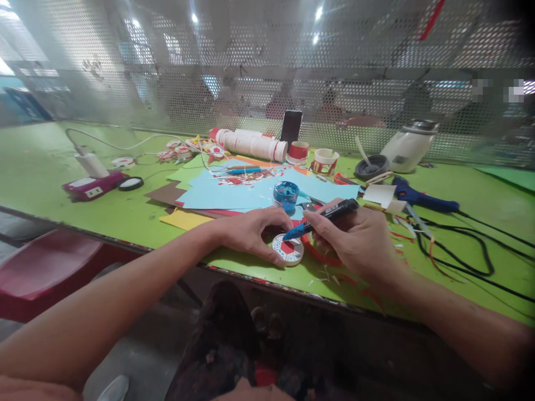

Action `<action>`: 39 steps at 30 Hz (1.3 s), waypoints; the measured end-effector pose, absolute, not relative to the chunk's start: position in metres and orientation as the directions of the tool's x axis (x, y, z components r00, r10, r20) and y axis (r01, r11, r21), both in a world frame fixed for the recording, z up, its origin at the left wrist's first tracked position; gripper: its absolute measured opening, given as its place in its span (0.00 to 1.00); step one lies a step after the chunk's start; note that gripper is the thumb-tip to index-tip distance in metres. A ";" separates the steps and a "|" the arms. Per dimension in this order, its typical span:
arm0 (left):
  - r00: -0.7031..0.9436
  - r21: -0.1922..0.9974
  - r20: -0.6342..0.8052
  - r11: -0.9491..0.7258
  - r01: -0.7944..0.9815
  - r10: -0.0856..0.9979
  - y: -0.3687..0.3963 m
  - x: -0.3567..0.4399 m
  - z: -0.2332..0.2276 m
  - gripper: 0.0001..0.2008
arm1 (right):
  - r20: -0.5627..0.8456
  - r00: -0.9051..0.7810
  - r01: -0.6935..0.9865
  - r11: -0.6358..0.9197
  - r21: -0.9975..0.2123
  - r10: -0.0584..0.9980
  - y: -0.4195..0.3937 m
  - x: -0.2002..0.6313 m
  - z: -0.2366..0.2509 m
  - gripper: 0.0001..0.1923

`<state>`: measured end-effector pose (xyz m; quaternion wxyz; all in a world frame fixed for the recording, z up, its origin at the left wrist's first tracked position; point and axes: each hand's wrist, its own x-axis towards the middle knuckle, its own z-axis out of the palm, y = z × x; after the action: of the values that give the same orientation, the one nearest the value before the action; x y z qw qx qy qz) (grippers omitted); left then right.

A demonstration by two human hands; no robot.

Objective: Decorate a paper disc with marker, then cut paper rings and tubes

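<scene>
Near the table's front edge lies a small round white disc (288, 250) with a red centre and blue marks around it. My left hand (253, 234) grips its left rim between thumb and fingers. In my right hand (355, 239) is a marker pen (321, 217) with a black barrel and blue front part, slanting down to the left. Its tip is at the disc's upper face; whether it touches I cannot tell. Just behind the disc stands a small clear container (286, 195) streaked with blue. An orange-red loop (320, 253), partly hidden, lies beside my right fingers.
Coloured paper sheets (209, 192) are stacked behind my hands. A blue glue gun (426, 199) and black cable (487, 256) lie right. Farther back are a white paper-cup roll (251, 143), phone (291, 127) and white flask (412, 147). A purple power strip (94, 186) sits left.
</scene>
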<state>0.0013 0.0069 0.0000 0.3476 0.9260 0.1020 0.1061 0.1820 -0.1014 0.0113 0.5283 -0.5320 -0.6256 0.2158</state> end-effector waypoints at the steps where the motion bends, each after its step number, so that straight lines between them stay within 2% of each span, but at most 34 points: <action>1: 0.956 0.667 0.126 -0.736 0.115 0.264 0.007 0.001 0.000 0.23 | 0.431 0.116 0.437 0.344 -0.831 0.895 -0.101 0.182 0.011 0.16; 13: 0.953 0.637 0.137 -0.761 0.125 0.271 0.005 0.000 0.001 0.23 | 0.421 0.178 0.454 0.305 -0.837 0.890 -0.100 0.183 0.008 0.16; 31: 0.949 0.659 0.156 -0.744 0.106 0.274 0.007 0.001 0.000 0.23 | 0.427 0.144 0.446 0.327 -0.833 0.893 -0.100 0.183 0.010 0.15; 39: 0.958 0.645 0.140 -0.757 0.103 0.249 0.007 0.000 0.001 0.23 | 0.440 0.162 0.505 0.309 -0.806 0.883 -0.099 0.182 0.012 0.17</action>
<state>0.0002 0.0067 0.0009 0.3353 0.9310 0.0946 0.1092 0.1825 -0.0995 0.0124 0.5184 -0.5590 -0.6210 0.1823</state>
